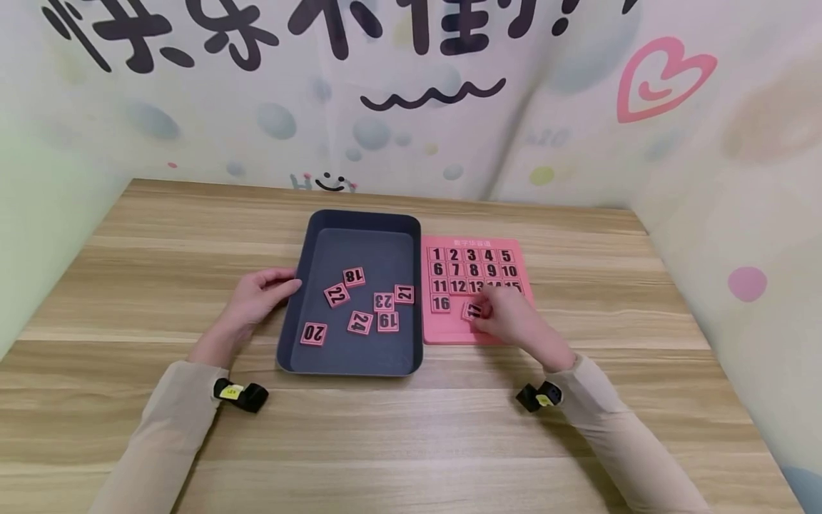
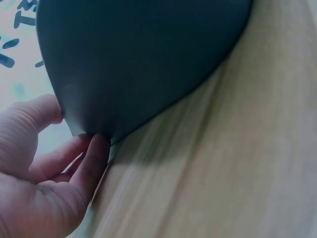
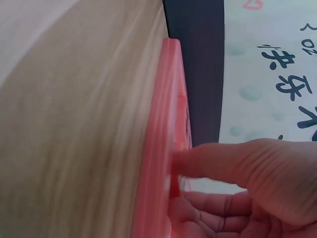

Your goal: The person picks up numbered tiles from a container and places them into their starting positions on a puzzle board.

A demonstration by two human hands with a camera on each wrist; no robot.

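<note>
Your right hand has the 17 tile in a pinch between thumb and fingers, so the gap is only about as wide as the little square itself. It's over the pink number board, just right of the 16 tile, sitting a bit crooked, and I honestly can't tell if it's touching down or slightly lifted. In the right wrist view your thumb and fingers are right at the board's edge, but they hide the tile. Above 16 you've got tiles 1 to 15 in rows of five, with your fingers partly covering 14 and 15. Your left hand is loose, not clenched: thumb at the rim, bent fingers against the outer wall of the dark gray tray. The tray is right beside the board on your left, with tiles 18, 22, 23, 21, 24, 19 and 20 scattered at odd angles. Everything's on a wood-grain table against a doodle-print wall.
</note>
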